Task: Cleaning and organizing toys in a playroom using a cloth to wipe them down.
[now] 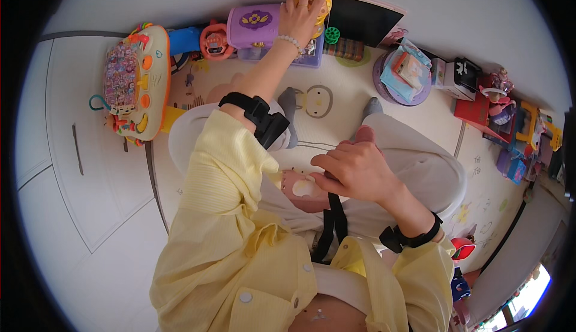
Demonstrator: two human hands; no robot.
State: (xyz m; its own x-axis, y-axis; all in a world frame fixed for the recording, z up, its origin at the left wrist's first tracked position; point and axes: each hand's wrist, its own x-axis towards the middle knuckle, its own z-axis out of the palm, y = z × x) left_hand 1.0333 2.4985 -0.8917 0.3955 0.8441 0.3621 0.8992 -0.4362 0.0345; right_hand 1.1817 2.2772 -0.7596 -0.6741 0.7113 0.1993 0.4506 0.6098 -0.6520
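Observation:
My left hand (302,17) reaches far forward, its fingers curled over a round yellow toy (323,8) near the wall. Most of that toy is hidden by the hand. Under my left wrist lies a lilac tray (315,55), beside a purple toy chest (254,26) with a flower emblem. Closer to my body, above my lap, my right hand (355,165) is closed around a smooth pink object (365,135) with a rounded end. Its fingers cover the rest, so its kind cannot be told. Both forearms wear black straps.
An activity table (155,84), a toy steering wheel (216,41), a dark-screened board (364,19) and a green toy wheel (332,35) line the wall. Books (407,73) lie on a round purple stool (380,77). More toys (501,107) stand right. White cabinets (99,152) are left.

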